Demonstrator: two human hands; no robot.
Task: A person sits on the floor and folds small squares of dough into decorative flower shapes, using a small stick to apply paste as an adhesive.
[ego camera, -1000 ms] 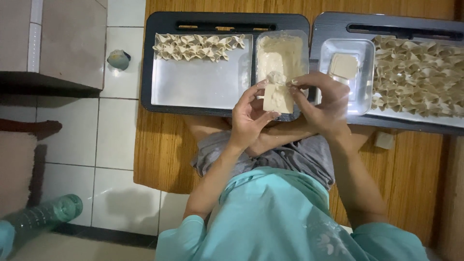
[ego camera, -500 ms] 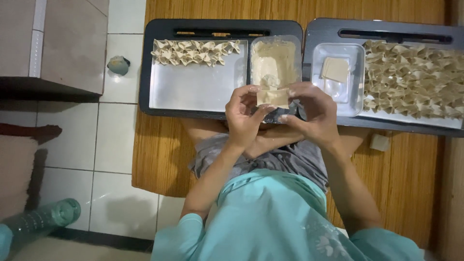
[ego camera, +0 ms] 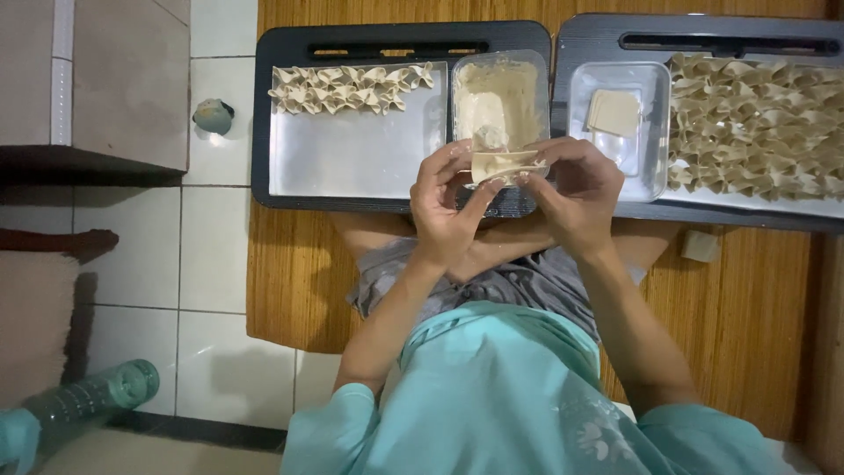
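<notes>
1. Hands are meeting above the near edge of the trays: the left hand (ego camera: 447,207) and the right hand (ego camera: 573,195) are both pinching one pale dumpling wrapper (ego camera: 503,164) between fingertips, holding it folded flat between them.
2. Directly behind the wrapper, a clear tub of pale filling (ego camera: 501,97) is sitting on the left tray (ego camera: 352,163), a dark-rimmed tray with a shiny metal floor.
3. A row of folded dumplings (ego camera: 347,88) is lying along the far side of that tray, well apart from the hands.
4. The right tray (ego camera: 607,40) is carrying a clear square container (ego camera: 646,141) with a small stack of flat wrappers (ego camera: 613,112) inside, just beside the right hand.
5. A large heap of finished dumplings (ego camera: 756,123) is filling the rest of the right tray.
6. Both trays are resting on a woven brown mat (ego camera: 290,273) on the tiled floor (ego camera: 207,255).
7. A green plastic bottle (ego camera: 88,400) is lying at the lower left, far from the hands.
</notes>
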